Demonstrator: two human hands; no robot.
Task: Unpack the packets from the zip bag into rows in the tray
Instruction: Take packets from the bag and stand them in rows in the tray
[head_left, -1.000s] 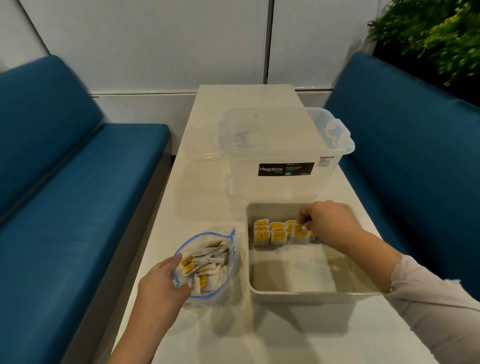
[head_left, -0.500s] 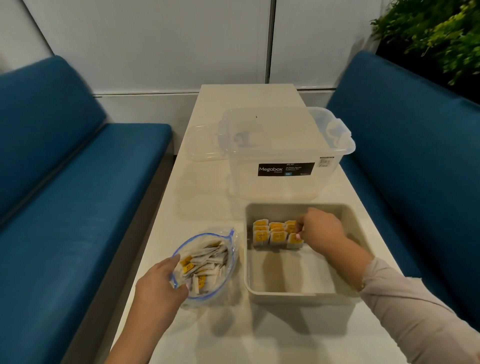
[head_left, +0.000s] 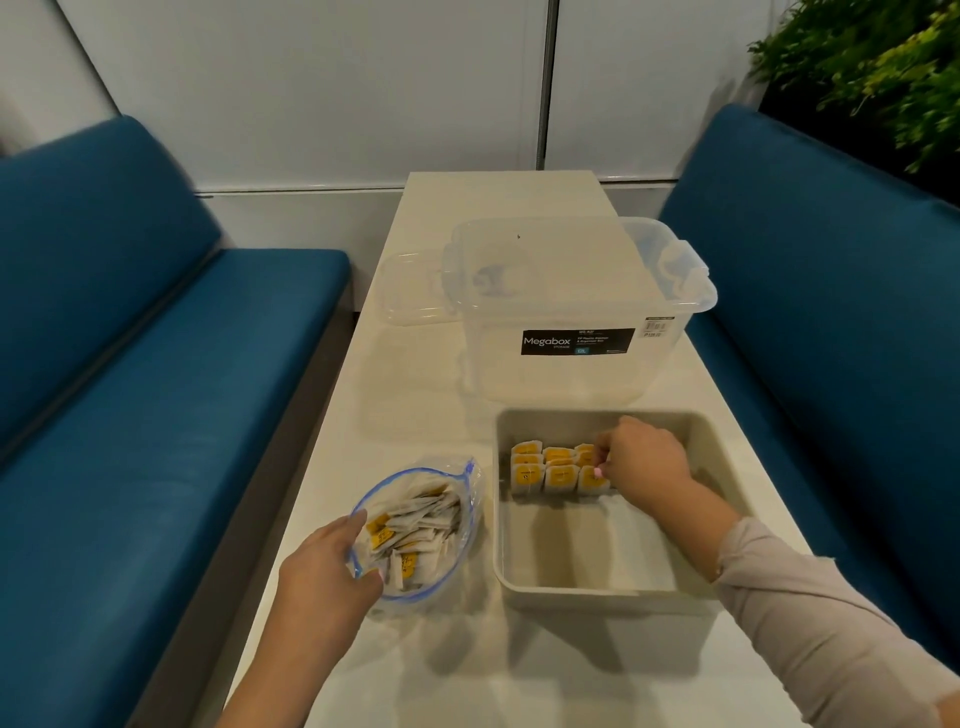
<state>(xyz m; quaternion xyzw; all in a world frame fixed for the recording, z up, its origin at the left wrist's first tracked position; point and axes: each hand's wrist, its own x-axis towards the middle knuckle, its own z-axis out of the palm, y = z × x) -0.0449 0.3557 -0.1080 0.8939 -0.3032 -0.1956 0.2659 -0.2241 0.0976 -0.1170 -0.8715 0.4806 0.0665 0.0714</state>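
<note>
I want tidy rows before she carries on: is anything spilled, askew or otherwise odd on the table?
Nothing stands out. The packets stand in neat rows at the tray's far end, where the right hand works. The rest lie loose inside the zip bag, whose rim the left hand holds; none spilled.

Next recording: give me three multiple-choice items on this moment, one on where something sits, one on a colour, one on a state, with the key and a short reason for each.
1. Where do the packets in the tray stand?
A. at its far end
B. at its near end
C. spread all over its floor

2. What colour is the rim of the zip bag?
A. red
B. blue
C. green

3. What is the left hand doing?
A. lying flat on the table
B. lifting the clear storage box
C. holding the zip bag's open mouth

Key: 1 A, the rows of packets stand by the far wall, at the right hand, and the near floor is bare. 2 B, a blue band rings the mouth. 3 C, its fingers curl over the bag's near rim.
</note>
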